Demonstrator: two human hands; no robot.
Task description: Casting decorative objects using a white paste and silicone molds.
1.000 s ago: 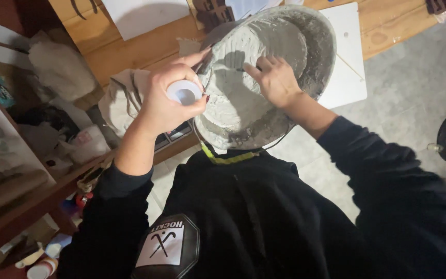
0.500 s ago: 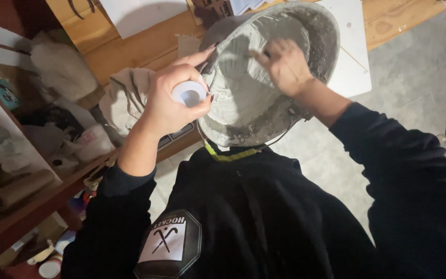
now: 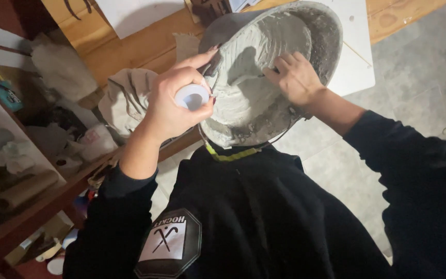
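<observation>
Deeper into the bucket (image 3: 264, 77) goes the right hand (image 3: 298, 80) (fingers spread, pressing paste); left hand (image 3: 174, 106) grips a cup (image 3: 192, 96), best kept level.

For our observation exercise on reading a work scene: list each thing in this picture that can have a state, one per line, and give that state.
Bucket: tilted toward the person, inside coated with wet grey paste.
Grey paste: soft, smeared over the wall.
Left hand: closed around a small white cup.
Small white cup: held at the bucket's rim, open mouth facing the camera.
Right hand: inside the bucket, fingers pressed into the paste.
</observation>
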